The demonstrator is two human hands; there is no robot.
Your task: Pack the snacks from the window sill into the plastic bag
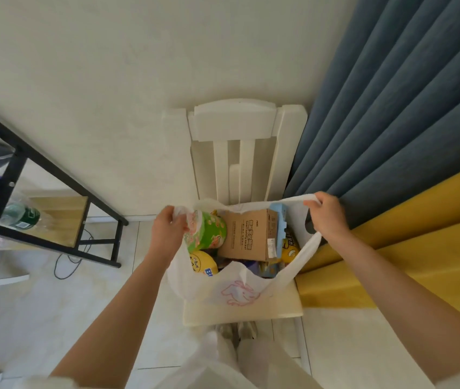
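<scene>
The white plastic bag [240,290] sat on the seat of the white chair [235,127], its mouth spread wide. Inside lay a green snack tub [206,231], a brown cardboard box [249,234] and yellow packets [202,262]. Your left hand [167,231] had its fingers curled around the bag's left handle, and your right hand [328,216] pinched the right handle, pulling it up. Blue curtain [391,108] hung beside the chair, a black-framed shelf [40,175] stood to the left.
</scene>
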